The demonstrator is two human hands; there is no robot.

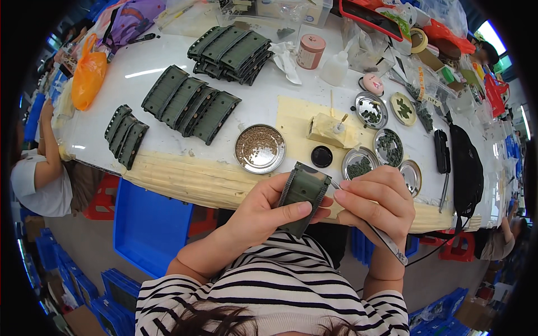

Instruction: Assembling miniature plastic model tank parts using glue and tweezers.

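My left hand point(260, 203) is closed around a dark green curved plastic part point(305, 189) with ribbed edges, tilted above the table's front edge. In my right hand point(382, 200) is a pair of metal tweezers point(388, 242), pinched between thumb and fingers. Their tips reach the part's right edge; whether they grip anything is too small to tell. Just beyond the hands stand a round tin of small brown pieces point(260, 148), a small black round lid point(322, 156) and a tin of small green pieces point(358, 164).
Similar green curved parts lie in a far stack point(230, 50), a middle row point(190, 103) and a small left group point(126, 134). A yellow-taped block point(330, 131) holds a small bottle. More tins point(388, 147), a white squeeze bottle point(335, 68) and a pink jar point(311, 51) stand beyond.
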